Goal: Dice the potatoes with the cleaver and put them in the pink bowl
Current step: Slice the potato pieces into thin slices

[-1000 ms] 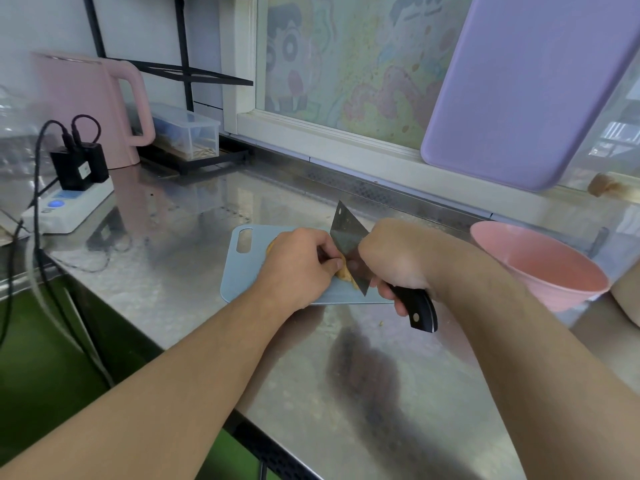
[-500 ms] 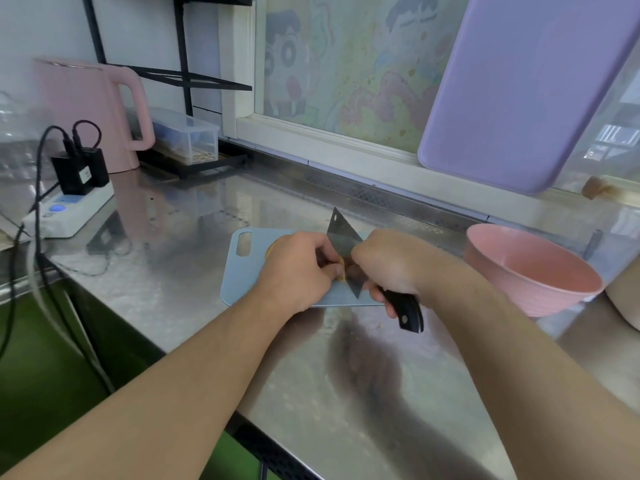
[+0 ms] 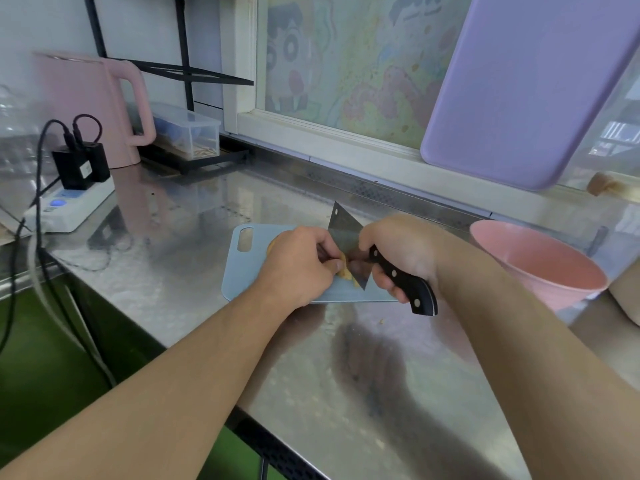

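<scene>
Yellow-tan potato flesh [image 3: 346, 270], partly cut, sits mid-board on the pale blue plastic cutting board [image 3: 242, 278], mostly hidden under the left hand [image 3: 299, 266]. Left fingers curl down over the potato, pinning it; fingertips tucked close beside the blade, probably to steady the piece and guide the cut. Steel cleaver with black riveted handle [image 3: 346, 244] stands tilted, lower corner down at the board, flat side against the left knuckles. Right hand [image 3: 398, 254] wraps the handle up near the blade, fingers closed round it, likely a choked-up hold for control. Judged mid-dicing. Pink plastic bowl [image 3: 540, 268] waits just right of the board, within easy reach for transfer; its contents cannot be seen. All on a stainless steel counter [image 3: 346, 375]. Farther off: pink kettle [image 3: 90, 109], white power strip [image 3: 69, 206], lilac board [image 3: 519, 88] leaning at the window.
</scene>
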`<state>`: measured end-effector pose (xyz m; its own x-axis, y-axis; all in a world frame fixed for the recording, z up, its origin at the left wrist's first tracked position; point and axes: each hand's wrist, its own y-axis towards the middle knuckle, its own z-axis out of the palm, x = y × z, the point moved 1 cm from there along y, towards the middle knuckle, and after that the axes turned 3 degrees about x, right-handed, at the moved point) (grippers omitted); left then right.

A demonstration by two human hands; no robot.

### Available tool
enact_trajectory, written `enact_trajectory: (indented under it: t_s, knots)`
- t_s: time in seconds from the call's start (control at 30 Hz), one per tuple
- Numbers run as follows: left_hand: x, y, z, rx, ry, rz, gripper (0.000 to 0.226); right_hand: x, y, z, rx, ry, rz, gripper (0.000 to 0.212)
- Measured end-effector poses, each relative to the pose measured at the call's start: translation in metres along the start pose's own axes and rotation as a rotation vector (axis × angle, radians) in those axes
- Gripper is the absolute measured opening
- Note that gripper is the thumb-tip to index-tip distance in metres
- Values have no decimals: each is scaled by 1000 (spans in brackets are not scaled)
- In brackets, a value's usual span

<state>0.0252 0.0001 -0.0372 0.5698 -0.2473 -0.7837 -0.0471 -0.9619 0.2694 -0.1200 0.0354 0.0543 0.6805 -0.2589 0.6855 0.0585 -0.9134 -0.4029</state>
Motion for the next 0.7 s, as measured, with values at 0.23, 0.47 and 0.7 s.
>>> enact_trajectory:
  t_s: [0.23, 0.47, 0.7]
  knots:
    - [1, 2, 0, -10, 23, -6, 16, 5, -9, -11, -65, 6, -62, 26]
    - [1, 1, 0, -5, 19, -8, 19, 6, -10, -5, -52, -26, -55, 26]
    - [1, 1, -1, -6, 25, -15, 18, 6, -9, 2, -44, -61, -15, 31]
